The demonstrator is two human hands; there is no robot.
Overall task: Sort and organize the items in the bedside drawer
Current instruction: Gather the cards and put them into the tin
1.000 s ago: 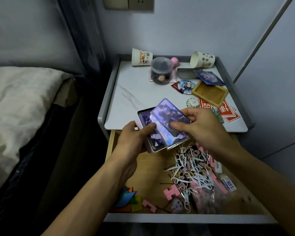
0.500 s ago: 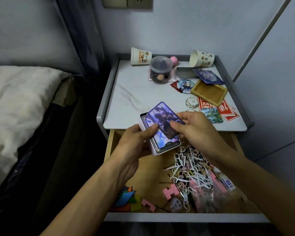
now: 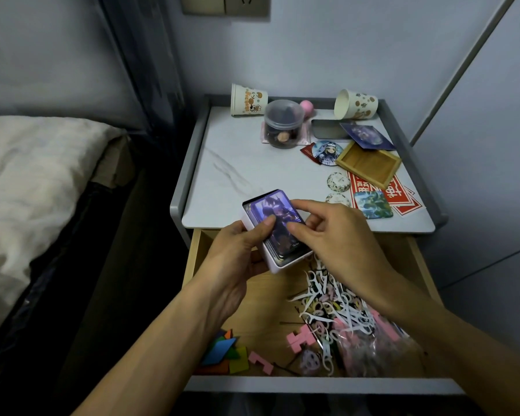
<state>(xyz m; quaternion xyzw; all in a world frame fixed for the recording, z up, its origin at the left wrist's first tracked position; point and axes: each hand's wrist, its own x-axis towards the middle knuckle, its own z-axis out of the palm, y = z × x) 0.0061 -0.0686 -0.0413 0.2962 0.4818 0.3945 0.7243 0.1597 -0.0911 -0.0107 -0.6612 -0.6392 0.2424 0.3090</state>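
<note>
the left hand gripped a small pale card box from below and from its left side, its thumb laid across the top card. the right hand met it from the right, curled thumb and forefinger pinching that card's right edge as it lay flat on the stack inside the box. both hands were close together on the box, held in the air over the back of the open drawer and the front edge of the bedside table.

in the drawer lay a tangle of white floss picks, partly over a clear plastic bag, with pink puzzle pieces beside them and coloured flat shapes in the front left corner.

on the table top stood a clear jar; two paper cups lay on their sides along the back. a wooden tray, a round badge and red stickers sat to the right. a bed lay at the left
</note>
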